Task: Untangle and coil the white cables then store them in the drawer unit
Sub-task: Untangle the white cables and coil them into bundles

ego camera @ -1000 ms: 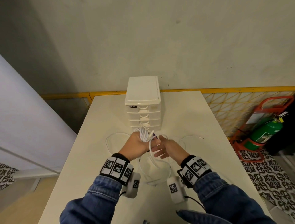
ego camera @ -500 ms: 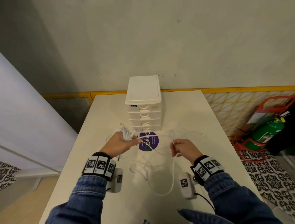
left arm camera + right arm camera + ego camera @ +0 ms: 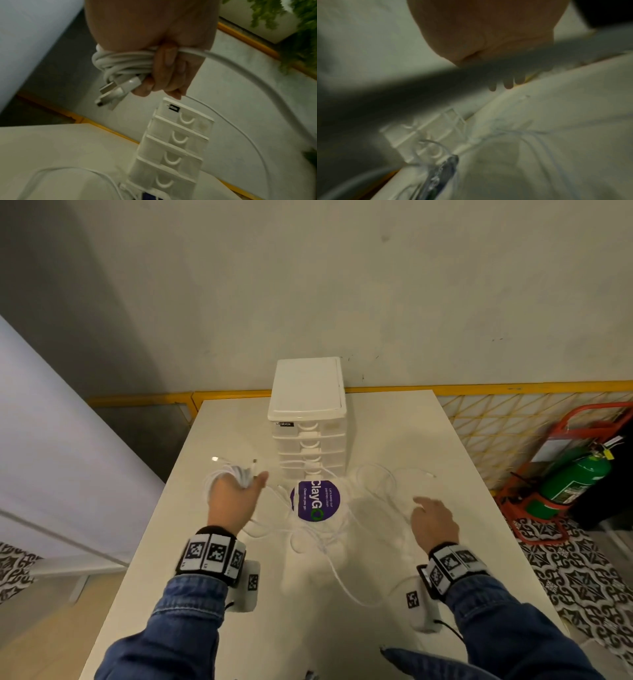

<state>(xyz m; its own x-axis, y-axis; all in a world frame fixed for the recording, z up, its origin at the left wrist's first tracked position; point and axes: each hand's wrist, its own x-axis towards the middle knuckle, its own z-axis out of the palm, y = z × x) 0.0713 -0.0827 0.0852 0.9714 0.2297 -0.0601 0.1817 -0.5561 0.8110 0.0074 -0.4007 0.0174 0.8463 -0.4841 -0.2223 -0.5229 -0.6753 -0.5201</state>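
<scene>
My left hand [image 3: 236,491] grips a coiled bundle of white cable [image 3: 120,63] to the left of the white drawer unit [image 3: 308,419]; two plug ends stick out of the bundle [image 3: 245,472]. One strand runs from the fist to the loose cables [image 3: 329,542] spread on the table in front of the drawers. My right hand [image 3: 430,517] hovers over the right-hand loops [image 3: 380,481] with fingers [image 3: 508,83] straight and holding nothing. All drawers [image 3: 173,143] look closed.
A round purple sticker [image 3: 315,500] lies on the white table [image 3: 428,440] in front of the drawer unit. A yellow rail and mesh run behind and to the right. A green fire extinguisher [image 3: 575,477] in a red stand sits on the floor at right.
My hands have moved apart: the left carried the coil out to the left, the right swung right and let go of the strand it pinched, which has dropped to the table.
</scene>
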